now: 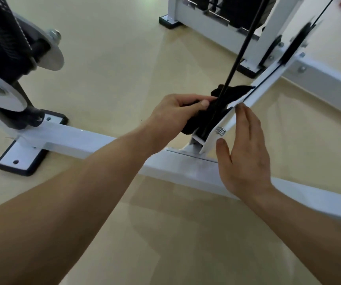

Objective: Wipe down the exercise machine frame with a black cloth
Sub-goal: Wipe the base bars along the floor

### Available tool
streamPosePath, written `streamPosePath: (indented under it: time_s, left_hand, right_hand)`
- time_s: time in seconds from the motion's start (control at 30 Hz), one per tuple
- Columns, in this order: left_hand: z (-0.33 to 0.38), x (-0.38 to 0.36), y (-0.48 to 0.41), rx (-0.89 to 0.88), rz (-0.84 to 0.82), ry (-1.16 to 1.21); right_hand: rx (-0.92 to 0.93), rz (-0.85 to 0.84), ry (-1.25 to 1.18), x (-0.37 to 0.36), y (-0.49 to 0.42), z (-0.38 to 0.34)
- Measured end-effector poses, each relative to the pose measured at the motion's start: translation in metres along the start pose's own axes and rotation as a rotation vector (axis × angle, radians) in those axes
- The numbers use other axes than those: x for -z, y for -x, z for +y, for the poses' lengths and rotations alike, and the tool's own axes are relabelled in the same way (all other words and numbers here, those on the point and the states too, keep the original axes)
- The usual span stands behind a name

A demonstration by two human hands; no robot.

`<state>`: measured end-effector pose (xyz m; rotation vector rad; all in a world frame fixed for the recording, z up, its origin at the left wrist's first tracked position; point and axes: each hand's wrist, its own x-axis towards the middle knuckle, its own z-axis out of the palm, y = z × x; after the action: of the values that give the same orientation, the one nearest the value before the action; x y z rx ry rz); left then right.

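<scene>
The white exercise machine frame runs low across the floor, with a slanted white bar rising to the upper right. My left hand grips a black cloth and presses it against the left side of that slanted bar, near its lower bracket. A black cable passes in front of the cloth. My right hand lies flat with fingers together against the right side of the bracket and bar, holding nothing.
A black-rimmed foot plate anchors the frame at the left. Black pulley housings with white discs stand at the upper left. Another white frame with a weight stack stands at the back. The floor is beige.
</scene>
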<state>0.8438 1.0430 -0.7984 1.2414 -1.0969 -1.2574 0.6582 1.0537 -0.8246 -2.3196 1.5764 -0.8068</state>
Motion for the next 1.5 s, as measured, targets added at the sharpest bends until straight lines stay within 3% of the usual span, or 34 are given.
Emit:
streamPosePath:
  time_s: [0.2, 0.37, 0.47, 0.57, 0.83, 1.1, 1.3, 1.5]
  left_hand:
    - [0.005, -0.008, 0.012, -0.058, 0.033, -0.089]
    - [0.005, -0.012, 0.018, -0.079, 0.047, -0.1]
    - [0.005, -0.013, 0.021, -0.064, 0.057, -0.079]
    - [0.004, -0.017, 0.025, -0.077, 0.055, -0.035]
    - [-0.001, -0.025, 0.021, -0.143, 0.12, -0.122]
    - [0.003, -0.021, 0.016, -0.119, 0.094, -0.228]
    - [0.015, -0.02, -0.005, 0.05, 0.003, -0.133]
    - [-0.002, -0.014, 0.02, 0.004, 0.079, -0.138]
  right_hand:
    - [0.007, 0.023, -0.026, 0.003, -0.002, -0.002]
    - [0.138, 0.138, -0.099, 0.012, -0.014, -0.004]
    - [0.3, 0.068, 0.006, 0.017, -0.021, -0.001]
    - [0.348, -0.017, 0.054, 0.022, -0.03, 0.002]
    - [0.326, -0.253, -0.013, 0.031, -0.065, -0.009]
    - [0.14, -0.028, -0.139, 0.024, -0.037, 0.006]
    - [0.103, -0.041, -0.086, 0.019, -0.034, 0.005]
    - [0.121, -0.048, -0.039, 0.019, -0.031, 0.003]
